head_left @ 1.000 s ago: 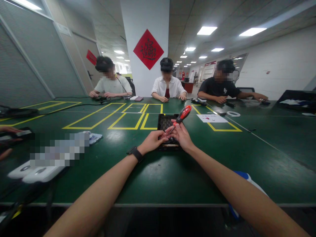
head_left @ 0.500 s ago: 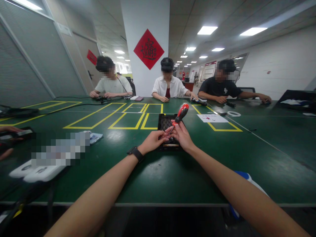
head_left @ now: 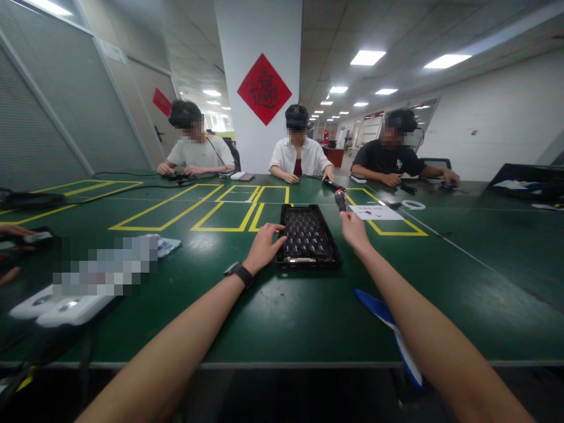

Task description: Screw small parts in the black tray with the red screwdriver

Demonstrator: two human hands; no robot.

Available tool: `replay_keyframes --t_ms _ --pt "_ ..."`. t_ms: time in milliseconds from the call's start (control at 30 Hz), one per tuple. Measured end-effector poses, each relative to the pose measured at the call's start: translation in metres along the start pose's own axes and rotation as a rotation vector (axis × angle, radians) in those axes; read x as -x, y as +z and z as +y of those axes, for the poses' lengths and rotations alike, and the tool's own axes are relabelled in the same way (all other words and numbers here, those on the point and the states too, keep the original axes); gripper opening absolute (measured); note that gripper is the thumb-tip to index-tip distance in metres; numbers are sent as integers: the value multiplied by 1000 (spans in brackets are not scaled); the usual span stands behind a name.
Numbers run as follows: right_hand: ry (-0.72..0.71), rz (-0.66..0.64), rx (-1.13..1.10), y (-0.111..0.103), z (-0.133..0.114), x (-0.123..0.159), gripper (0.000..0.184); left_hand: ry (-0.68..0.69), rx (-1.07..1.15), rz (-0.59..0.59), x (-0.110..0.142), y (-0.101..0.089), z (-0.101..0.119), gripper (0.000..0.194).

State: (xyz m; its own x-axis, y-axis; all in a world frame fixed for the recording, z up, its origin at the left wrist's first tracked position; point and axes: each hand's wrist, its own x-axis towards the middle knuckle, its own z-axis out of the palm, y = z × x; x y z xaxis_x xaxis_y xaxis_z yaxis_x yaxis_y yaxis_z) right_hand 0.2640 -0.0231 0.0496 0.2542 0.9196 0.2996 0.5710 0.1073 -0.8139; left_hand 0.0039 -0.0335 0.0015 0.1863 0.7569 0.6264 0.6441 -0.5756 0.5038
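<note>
A black tray of screwdriver bits (head_left: 308,236) lies on the green table in front of me. My left hand (head_left: 264,245) rests against the tray's left edge, its fingers curled along the rim. To the tray's right, my right hand (head_left: 353,231) grips a red and black screwdriver (head_left: 341,201) with its handle pointing away from me. A dark watch is on my left wrist.
Three people sit across the table with small items before them. Yellow tape rectangles mark the table (head_left: 229,214). A white paper (head_left: 375,212) and a tape roll (head_left: 413,205) lie at right. White devices (head_left: 57,305) sit at near left, and a blue and white object (head_left: 388,329) sits near my right forearm.
My hands have moved apart: the right one carried the screwdriver from above the tray out to its right, and the left one shifted to the tray's left edge. The tray now shows fully.
</note>
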Motion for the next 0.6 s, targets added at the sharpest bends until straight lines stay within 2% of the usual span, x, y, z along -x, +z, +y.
replay_keyframes --t_ms 100,233,367,433,500,533,567,600 --pt "51 -41 340 -1 18 -4 29 -121 -5 -45 1 7 -14 34" --pt "79 -124 489 9 25 5 31 -188 54 -115 1 11 -17 36" --pt "78 -148 572 6 20 11 36 -193 90 -148 1 10 -13 38" --pt "6 -76 623 3 12 10 39 -194 92 -150 1 9 -12 39" --pt "-164 -33 644 6 1 6 38 -184 85 -146 1 9 -13 39" --pt "-262 -61 638 11 -5 4 35 -175 79 -145 1 9 -13 38" --pt "-346 -154 613 18 -11 1 31 -163 74 -144 1 9 -14 38" --pt "-393 -308 586 27 -16 -2 26 -154 71 -141 1 10 -15 38"
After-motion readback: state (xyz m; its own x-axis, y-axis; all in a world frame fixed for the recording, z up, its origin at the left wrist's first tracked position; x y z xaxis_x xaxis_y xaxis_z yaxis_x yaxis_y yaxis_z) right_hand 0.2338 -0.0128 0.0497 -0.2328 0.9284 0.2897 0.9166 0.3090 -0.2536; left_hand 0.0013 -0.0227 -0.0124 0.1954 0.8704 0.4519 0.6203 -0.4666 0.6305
